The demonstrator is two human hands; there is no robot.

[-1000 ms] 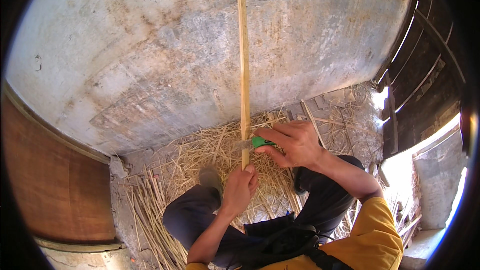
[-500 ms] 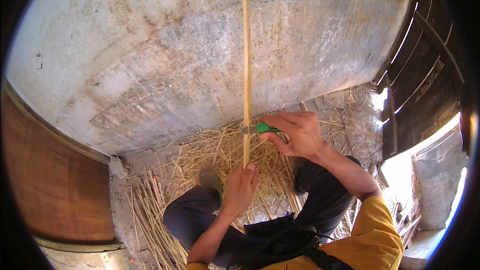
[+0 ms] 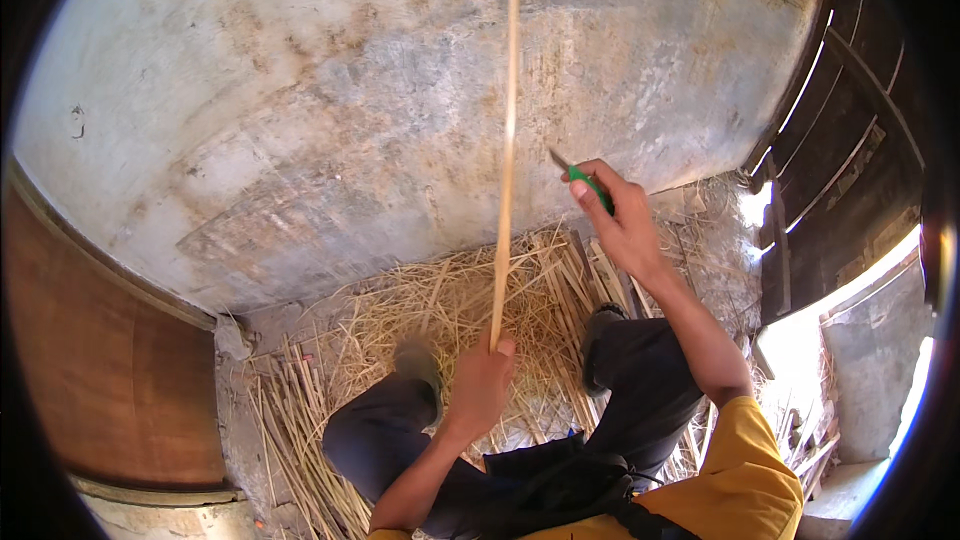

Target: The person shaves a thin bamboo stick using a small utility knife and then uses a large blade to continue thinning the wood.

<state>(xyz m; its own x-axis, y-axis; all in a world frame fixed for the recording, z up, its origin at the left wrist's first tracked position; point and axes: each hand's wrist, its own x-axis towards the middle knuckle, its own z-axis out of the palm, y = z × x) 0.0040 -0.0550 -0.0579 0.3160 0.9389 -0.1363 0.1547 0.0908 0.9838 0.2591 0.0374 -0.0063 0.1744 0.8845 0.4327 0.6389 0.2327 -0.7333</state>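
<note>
My left hand [image 3: 480,387] is closed round the lower end of a long, thin bamboo strip [image 3: 508,180]. The strip rises away from me past the top of the view and is slightly blurred. To the right of it, my right hand [image 3: 622,215] grips a knife [image 3: 592,190] with a green handle. Its short, dark blade points up and to the left, apart from the strip. Both hands are above the floor, in front of my knees.
A stained concrete wall [image 3: 400,110] stands ahead. Shavings [image 3: 450,290] cover the floor by my feet. Split strips lie in a bundle [image 3: 300,440] at left, with more beside my right foot. A brown wooden panel [image 3: 110,350] is at far left, dark boards [image 3: 850,160] at right.
My right hand has lifted the knife off the strip, moving up and to the right. The strip's upper part has swung a little to the right; my left hand still holds its lower end.
</note>
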